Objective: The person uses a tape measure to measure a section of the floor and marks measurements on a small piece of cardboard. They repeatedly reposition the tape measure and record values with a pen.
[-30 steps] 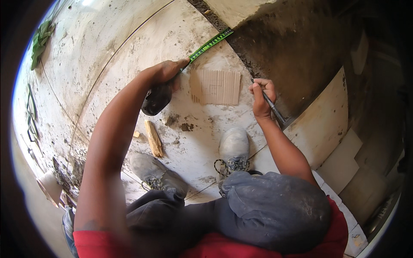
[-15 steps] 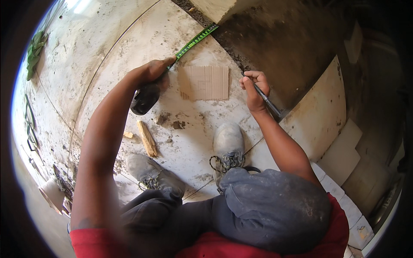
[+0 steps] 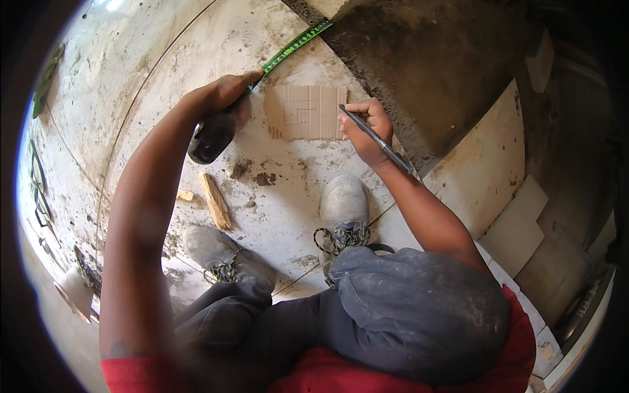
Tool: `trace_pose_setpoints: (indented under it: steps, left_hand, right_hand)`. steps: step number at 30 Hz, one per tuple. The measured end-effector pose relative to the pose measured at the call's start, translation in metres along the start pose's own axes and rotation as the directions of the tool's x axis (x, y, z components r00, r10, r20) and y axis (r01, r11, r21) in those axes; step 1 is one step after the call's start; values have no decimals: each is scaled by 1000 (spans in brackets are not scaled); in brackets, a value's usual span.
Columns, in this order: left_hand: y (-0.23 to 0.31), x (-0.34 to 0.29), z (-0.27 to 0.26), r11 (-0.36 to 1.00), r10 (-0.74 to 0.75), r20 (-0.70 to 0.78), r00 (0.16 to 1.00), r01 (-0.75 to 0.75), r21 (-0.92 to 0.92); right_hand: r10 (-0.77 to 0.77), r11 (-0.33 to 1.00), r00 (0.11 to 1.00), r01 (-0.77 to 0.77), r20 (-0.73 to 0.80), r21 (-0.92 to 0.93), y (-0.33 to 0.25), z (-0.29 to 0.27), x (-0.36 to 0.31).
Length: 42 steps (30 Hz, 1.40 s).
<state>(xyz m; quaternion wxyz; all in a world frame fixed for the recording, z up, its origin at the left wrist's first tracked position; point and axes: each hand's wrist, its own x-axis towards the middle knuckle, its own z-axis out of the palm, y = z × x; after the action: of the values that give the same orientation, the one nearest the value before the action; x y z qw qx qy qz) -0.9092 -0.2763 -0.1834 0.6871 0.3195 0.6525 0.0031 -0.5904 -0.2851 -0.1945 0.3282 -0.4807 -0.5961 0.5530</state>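
My left hand (image 3: 226,95) is closed round a tape measure, whose dark case (image 3: 211,139) hangs below the palm. Its green blade (image 3: 295,44) runs out past my fingers to the edge of the tiled floor at the top. My right hand (image 3: 371,131) grips a dark pen (image 3: 377,137), held aslant with one end pointing up over the cardboard. Between the hands lies a piece of corrugated cardboard (image 3: 313,112) with a drawn line figure on it. My right fingertips are beside its right edge; I cannot tell whether they touch it.
A wood scrap (image 3: 215,201) and crumbs of dirt lie before my shoes (image 3: 344,203). Dark bare ground (image 3: 419,72) begins past the tile edge. A pale slab (image 3: 485,164) leans at the right. Green cloth-like material (image 3: 47,82) lies far left.
My right hand with the pen has moved left, from the tile edge to the cardboard's right side. The tape measure remains stretched out in my left hand. The view has shifted slightly.
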Motion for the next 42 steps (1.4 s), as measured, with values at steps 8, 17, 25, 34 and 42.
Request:
trace_pose_setpoints:
  steps: [8,17,25,34,42]
  left_hand:
    - [2,-3,-1,999,25,-3,1000,-25,48]
    - [0,0,-2,996,61,15,998,-62,64]
    - [0,0,-3,996,36,12,999,-37,80]
    - [-3,3,-4,993,85,18,996,-87,83]
    - [-3,3,-2,1000,21,-12,1000,-21,23]
  right_hand:
    - [9,989,1000,-11,-12,-151,1,23,2]
    - [-37,971,998,25,-49,-237,12,19,7]
    - [-20,943,998,36,51,-330,26,18,10]
    - [-76,929,995,93,62,-358,25,19,11]
    - [-48,963,998,35,-42,-268,29,24,10]
